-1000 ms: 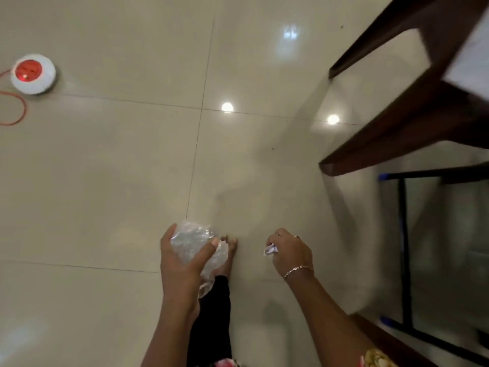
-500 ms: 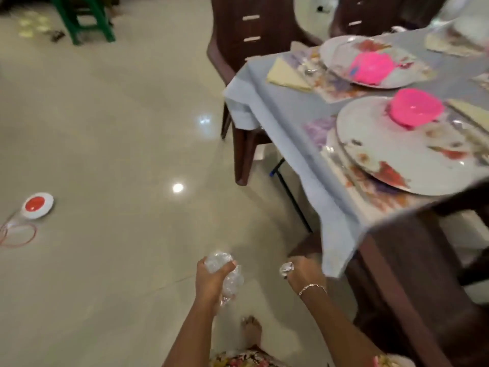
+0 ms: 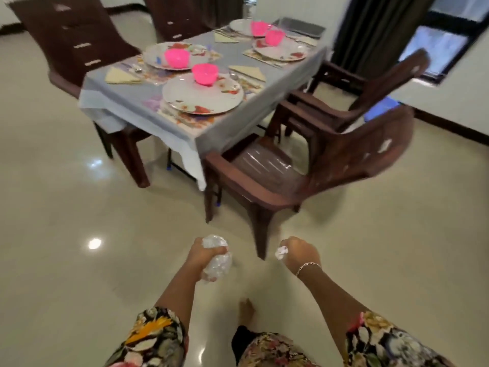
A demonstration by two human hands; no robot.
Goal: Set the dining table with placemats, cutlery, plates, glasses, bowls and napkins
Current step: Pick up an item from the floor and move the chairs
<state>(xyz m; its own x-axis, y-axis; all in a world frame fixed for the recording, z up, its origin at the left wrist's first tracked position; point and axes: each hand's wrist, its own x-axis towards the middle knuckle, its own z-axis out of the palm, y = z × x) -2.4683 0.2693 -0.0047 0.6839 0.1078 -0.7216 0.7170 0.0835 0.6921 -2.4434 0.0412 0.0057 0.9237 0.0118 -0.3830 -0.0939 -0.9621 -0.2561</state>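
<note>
My left hand (image 3: 202, 256) is closed around a crumpled clear plastic wrapper (image 3: 218, 264), low in the view over the floor. My right hand (image 3: 300, 251) is a fist gripping a small white scrap (image 3: 281, 252). Ahead stands the dining table (image 3: 148, 112) under a grey cloth. On it lie floral placemats, patterned plates (image 3: 185, 98), pink bowls (image 3: 205, 73), folded cream napkins (image 3: 120, 76) and cutlery. Both hands are well short of the table.
Brown plastic chairs ring the table: one directly ahead (image 3: 304, 176), another behind it (image 3: 352, 102), two at the far left (image 3: 76, 46). A metal tray (image 3: 301, 27) sits at the table's far end. A dark curtain and window are at the right. Glossy tiled floor lies around me.
The view has lifted from the floor to the whole table, which now lies farther off. Both hands keep the same hold on the wrapper and the scrap.
</note>
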